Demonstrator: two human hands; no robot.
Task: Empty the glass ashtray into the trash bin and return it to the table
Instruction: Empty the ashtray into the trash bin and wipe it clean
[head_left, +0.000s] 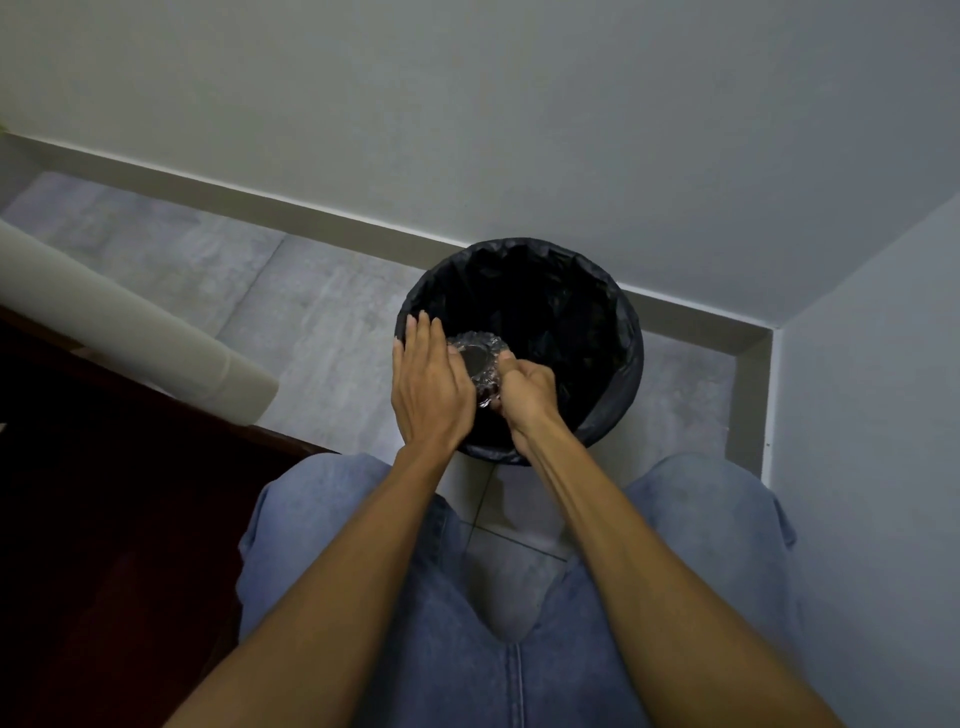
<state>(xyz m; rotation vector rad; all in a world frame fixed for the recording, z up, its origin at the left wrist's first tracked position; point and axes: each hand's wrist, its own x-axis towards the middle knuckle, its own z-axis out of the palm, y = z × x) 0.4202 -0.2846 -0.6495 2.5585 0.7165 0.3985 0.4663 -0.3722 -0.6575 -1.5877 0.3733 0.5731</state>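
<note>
The glass ashtray (480, 361) is tipped on its side over the mouth of the round trash bin (618, 322), which is lined with a black bag. My right hand (524, 397) grips the ashtray's right rim. My left hand (428, 387) lies flat with fingers extended against the ashtray's left side, covering part of it. Both hands hover over the bin's near left edge. What is inside the ashtray and the bin cannot be made out in the dark.
The bin stands on grey floor tiles in a corner, with a wall (519, 130) behind and another wall (872, 415) to the right. A dark wooden surface (104, 493) and a pale roll (135, 332) lie to the left. My knees in blue jeans (415, 597) are below.
</note>
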